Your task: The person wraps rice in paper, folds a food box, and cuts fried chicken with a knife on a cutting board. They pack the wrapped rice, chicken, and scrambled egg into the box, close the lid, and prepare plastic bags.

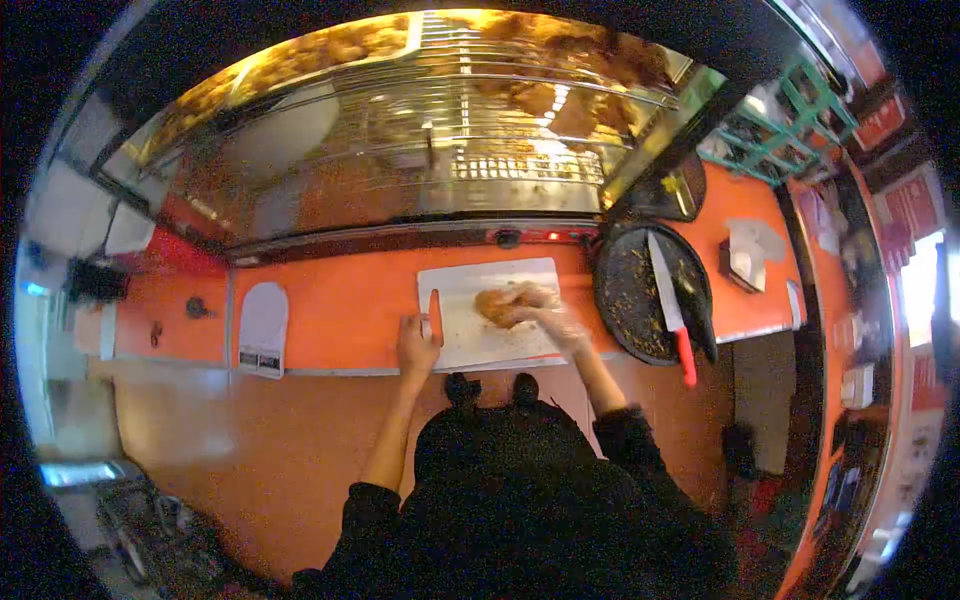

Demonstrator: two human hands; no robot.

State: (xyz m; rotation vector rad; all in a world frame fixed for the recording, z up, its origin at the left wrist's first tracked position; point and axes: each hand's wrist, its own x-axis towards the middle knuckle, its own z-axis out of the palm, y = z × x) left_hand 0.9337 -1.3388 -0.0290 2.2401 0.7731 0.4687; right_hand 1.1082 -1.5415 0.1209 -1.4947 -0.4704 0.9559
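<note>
A white cutting board (462, 340) lies on the orange counter in front of me, with a narrow orange slot near its left edge. My left hand (418, 345) is curled at that edge, beside the slot, and grips the board. On the board rests a golden-brown piece of fried food (494, 308), its coating rough. My right hand (548, 315), in a clear plastic glove, closes over the piece from the right and partly hides it. Small crumbs are scattered on the board near the piece.
To the right, a knife (665, 285) with a red handle lies across a round black pan (630, 310) holding crumbs. A paper-lined box (745, 262) stands farther right. Behind the counter rises a lit display case (520, 195) with fried food. A white rounded sheet (263, 320) lies left.
</note>
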